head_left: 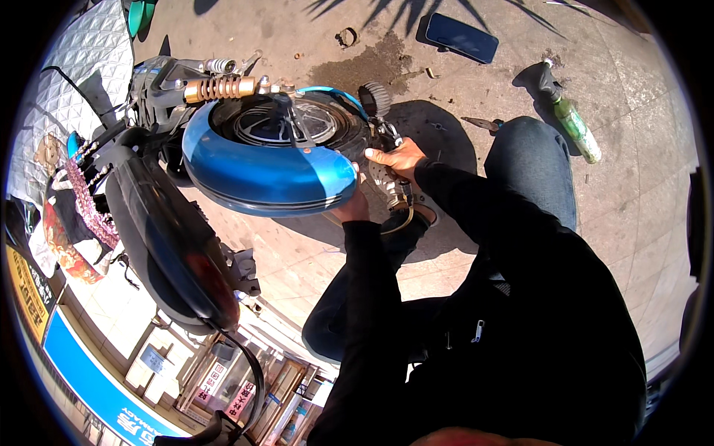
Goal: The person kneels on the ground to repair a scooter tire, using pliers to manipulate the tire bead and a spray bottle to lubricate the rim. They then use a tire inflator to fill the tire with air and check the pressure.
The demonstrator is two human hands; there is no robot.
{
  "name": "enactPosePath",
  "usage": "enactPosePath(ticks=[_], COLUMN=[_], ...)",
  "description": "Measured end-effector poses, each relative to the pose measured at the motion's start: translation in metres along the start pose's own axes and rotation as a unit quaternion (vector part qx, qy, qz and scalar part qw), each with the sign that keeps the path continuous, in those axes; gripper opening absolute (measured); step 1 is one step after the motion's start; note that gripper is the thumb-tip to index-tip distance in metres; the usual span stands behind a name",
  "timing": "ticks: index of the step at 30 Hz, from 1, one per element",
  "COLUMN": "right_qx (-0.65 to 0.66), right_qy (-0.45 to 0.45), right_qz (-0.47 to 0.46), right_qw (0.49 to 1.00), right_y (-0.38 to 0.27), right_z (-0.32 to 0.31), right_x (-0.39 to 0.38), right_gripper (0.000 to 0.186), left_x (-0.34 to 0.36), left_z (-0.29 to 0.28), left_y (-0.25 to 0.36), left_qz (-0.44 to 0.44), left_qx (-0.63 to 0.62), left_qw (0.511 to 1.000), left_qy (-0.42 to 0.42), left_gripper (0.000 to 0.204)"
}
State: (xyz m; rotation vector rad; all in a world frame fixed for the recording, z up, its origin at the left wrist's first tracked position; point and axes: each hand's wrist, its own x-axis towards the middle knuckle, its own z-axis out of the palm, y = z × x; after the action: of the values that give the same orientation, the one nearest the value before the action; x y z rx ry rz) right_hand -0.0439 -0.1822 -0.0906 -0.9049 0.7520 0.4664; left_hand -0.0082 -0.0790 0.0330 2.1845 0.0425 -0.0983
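Observation:
A motorbike wheel [297, 123] sits under a glossy blue fender [260, 175]. My left hand [355, 202] is closed at the fender's near right end, with most of its fingers hidden behind it. Just to the right, my right hand [401, 158] is closed round a greyish metal assembly [383, 177], thumb stretched toward the wheel. A thin tan hose [405, 221] curves off the lower end of that assembly. Above my right hand stands a dark ribbed piece [375, 99]. A bright blue cable [335, 91] runs over the wheel, close to a gold coil-spring shock absorber [221, 89].
The long black seat [160, 230] of the motorbike is at left. On the ground lie a dark phone [462, 39], a green bottle [576, 130], pliers-like metal [482, 123] and a small ring clamp [346, 38]. My bent knee [529, 160] is at right. Shop cases [245, 386] stand at lower left.

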Motion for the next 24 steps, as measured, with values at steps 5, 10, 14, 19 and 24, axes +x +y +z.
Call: enactPosePath(ticks=[5,10,14,19,24], right_qx=[-0.018,-0.006,-0.046,-0.026,0.198], right_qy=[-0.029,0.000,0.010,0.027,0.045], right_qz=[0.007,-0.035,-0.016,0.030,0.068], right_qw=[0.999,0.999,0.999,0.999,0.977], right_y=[-0.009,-0.004,-0.010,-0.015,-0.032], right_z=[0.006,0.012,0.009,0.001,-0.013], right_x=[-0.008,-0.003,0.000,-0.006,0.002], right_gripper=[0.069,0.063,0.064,0.059,0.037], left_x=[0.005,0.010,0.009,0.005,-0.005], left_z=[-0.006,-0.003,-0.002,0.003,0.001], left_y=[-0.009,-0.028,-0.037,-0.061,-0.064], left_qz=[0.065,0.033,0.003,0.002,-0.070], left_qx=[0.032,0.059,0.057,0.065,0.119], left_qw=[0.997,0.998,0.998,0.998,0.990], left_qy=[-0.001,0.008,-0.003,-0.010,-0.033], left_gripper=[0.041,0.042,0.044,0.053,0.061])
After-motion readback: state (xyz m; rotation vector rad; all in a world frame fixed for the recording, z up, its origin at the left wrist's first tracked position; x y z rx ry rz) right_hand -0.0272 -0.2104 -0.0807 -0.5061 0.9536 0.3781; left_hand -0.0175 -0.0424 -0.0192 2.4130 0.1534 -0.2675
